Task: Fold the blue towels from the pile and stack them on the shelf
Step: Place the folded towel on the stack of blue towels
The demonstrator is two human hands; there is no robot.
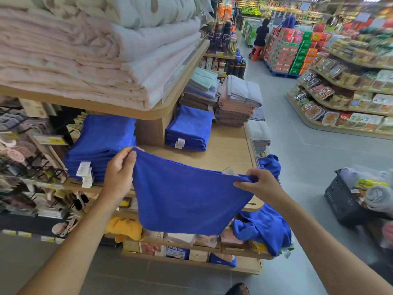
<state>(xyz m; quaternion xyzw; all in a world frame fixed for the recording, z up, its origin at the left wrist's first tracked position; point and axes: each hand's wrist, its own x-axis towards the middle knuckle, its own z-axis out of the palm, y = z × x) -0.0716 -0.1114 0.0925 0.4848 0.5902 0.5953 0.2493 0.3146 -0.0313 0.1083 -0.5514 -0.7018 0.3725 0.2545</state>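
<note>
At the far left, a tall stack of folded blue towels [102,143] sits on the shelf. The left hand [120,167] is just to its right and nearer to it than the other hand, with thumb and curled fingers pinching the upper left corner of the blue towel [187,201]. The towel hangs flat below both hands. Its held top edge runs left to right, dips slightly toward the right, and sags in the middle, in front of the near edge of the shelf [229,150]. A smaller folded blue stack [189,128] lies farther back. The right hand [258,185] pinches the bunched upper right corner. The unfolded blue pile [265,231] slumps low on the right. The next fold probably means bringing the two corners together.
</note>
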